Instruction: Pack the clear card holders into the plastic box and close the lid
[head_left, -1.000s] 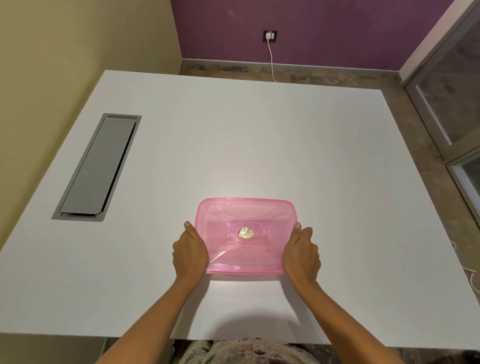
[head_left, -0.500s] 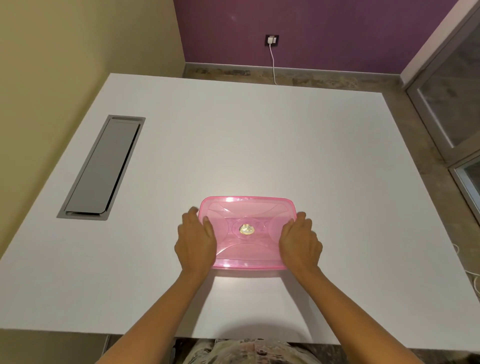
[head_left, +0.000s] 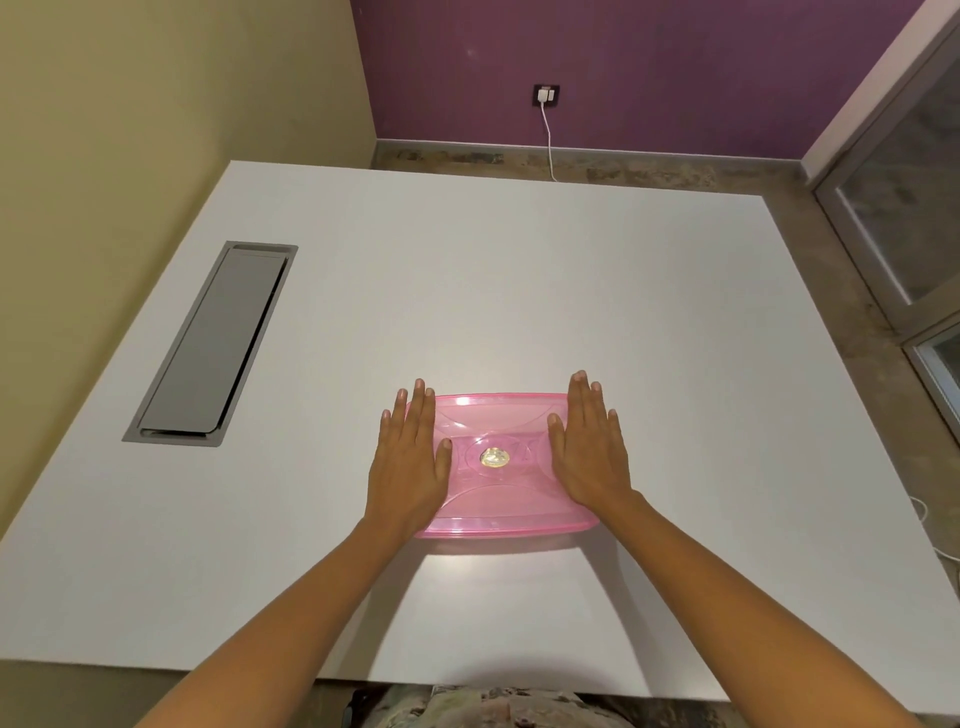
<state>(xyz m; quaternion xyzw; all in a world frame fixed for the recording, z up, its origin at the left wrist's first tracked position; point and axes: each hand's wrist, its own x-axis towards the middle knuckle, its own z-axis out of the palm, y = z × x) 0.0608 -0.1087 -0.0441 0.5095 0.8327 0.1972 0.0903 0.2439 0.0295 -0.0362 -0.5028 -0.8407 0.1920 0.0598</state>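
Left hand (head_left: 410, 462) and right hand (head_left: 589, 452), flat and ungrasping, pressing either end of pink lid (head_left: 498, 431), flanking central sticker (head_left: 494, 457), apparently seating lid evenly on box.

Low in the middle of the frame, a pink plastic box (head_left: 501, 462) sits on the white bench (head_left: 519, 291), lid on. The left hand (head_left: 410, 457) and right hand (head_left: 589, 449) lie flat on the lid's two ends, fingers (head_left: 418, 402) straight. A grey hatch (head_left: 215, 343) lies at centre left.
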